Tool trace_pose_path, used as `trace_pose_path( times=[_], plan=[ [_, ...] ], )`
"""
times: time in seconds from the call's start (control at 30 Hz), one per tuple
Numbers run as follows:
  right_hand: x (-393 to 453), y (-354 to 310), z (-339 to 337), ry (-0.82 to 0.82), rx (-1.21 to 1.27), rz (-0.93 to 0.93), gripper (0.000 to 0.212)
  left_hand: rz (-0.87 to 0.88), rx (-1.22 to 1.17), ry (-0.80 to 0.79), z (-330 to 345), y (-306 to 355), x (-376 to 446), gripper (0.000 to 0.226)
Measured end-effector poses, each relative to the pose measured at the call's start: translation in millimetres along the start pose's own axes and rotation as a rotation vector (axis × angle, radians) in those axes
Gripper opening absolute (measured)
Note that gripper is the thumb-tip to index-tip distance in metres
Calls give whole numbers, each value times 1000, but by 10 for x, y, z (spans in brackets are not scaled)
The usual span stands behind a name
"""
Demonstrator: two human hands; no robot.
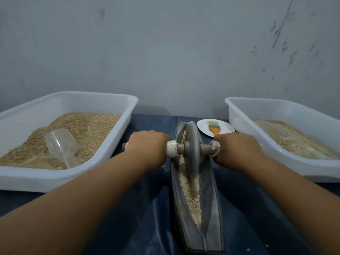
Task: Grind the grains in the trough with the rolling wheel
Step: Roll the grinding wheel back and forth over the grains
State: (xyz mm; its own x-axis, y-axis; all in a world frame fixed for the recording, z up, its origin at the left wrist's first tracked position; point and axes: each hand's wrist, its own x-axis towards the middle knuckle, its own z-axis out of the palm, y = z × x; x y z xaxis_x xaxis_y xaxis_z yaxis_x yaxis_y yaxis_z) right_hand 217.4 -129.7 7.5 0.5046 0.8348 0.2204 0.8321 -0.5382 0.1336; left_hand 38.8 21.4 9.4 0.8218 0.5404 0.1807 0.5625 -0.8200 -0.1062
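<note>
Along the middle of the dark blue covered bench, running from its near edge towards the far one, lies the long, boat-shaped dark grey trough. A line of pale, partly crushed grains fills its groove from the near end up to the grey stone rolling wheel, which stands upright in the groove well past the middle, towards the far end. A wooden axle runs through the wheel. The left hand has its fingers curled round the axle's left handle, and the right hand grips the right handle in the same way, both beside whitish collars.

Grinding appears to be under way, with the wheel near the far reach of a stroke. The next move likely calls for drawing the wheel back towards the near end with even downward pressure from both hands, keeping it upright so it stays in the groove and does not push grains over the sides.

At the left edge sits a white plastic tub of whole grain with a clear plastic scoop; at the right edge another white tub holds paler ground meal. Beyond the wheel, near the far edge, a white plate carries an orange-handled brush.
</note>
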Motion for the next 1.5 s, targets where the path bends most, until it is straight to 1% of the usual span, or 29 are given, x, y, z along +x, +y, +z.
trace_pose_path(
  times=[0.1,0.2,0.3,0.43,0.5,0.6,0.67,0.77,0.9,0.97,1.07,1.1,1.13,1.2,1.3,1.37,1.43,1.5],
  plan=[
    [-64,-13,-39,-36,18,-22,15,12,-2,-15,-18,12,-81,18],
    [-337,-32,-166,-123,31,-57,14,46,-2,-35,-57,14,-330,19],
    [-652,-15,-370,-198,74,-87,13,73,-5,-61,-128,-17,-608,28],
    [-770,5,-458,-247,56,-106,15,64,33,-21,-137,-40,-719,26],
    [-656,-15,-373,-218,37,-84,15,33,14,-18,-86,-25,-626,25],
    [-343,-25,-163,-93,-7,-34,16,-7,-19,-23,-22,0,-374,15],
    [-157,0,-46,-49,10,-11,17,-13,-19,-7,-26,20,-219,16],
    [-42,50,25,-135,78,-14,16,14,21,-1,-86,76,-115,18],
    [-359,48,-115,-241,126,-33,16,65,34,-20,-223,121,-363,18],
    [-648,72,-211,-244,150,-66,15,105,55,20,-263,107,-618,24],
    [-947,71,-375,-243,203,-107,33,158,115,139,-292,59,-831,34],
    [-946,73,-377,-261,206,-102,33,150,120,138,-292,41,-808,35],
    [-896,67,-364,-283,199,-85,28,123,109,108,-289,35,-754,35],
    [-685,50,-251,-260,149,-40,13,58,61,38,-219,52,-568,31],
    [-244,20,-61,-122,58,26,19,-12,25,47,-62,52,-190,17],
    [-8,20,2,-45,32,38,23,-28,11,55,-8,33,15,14],
    [112,40,20,-49,25,21,23,-30,3,21,-6,27,124,15],
    [69,47,4,-98,55,11,18,-9,14,9,-33,43,80,14]
  ],
)
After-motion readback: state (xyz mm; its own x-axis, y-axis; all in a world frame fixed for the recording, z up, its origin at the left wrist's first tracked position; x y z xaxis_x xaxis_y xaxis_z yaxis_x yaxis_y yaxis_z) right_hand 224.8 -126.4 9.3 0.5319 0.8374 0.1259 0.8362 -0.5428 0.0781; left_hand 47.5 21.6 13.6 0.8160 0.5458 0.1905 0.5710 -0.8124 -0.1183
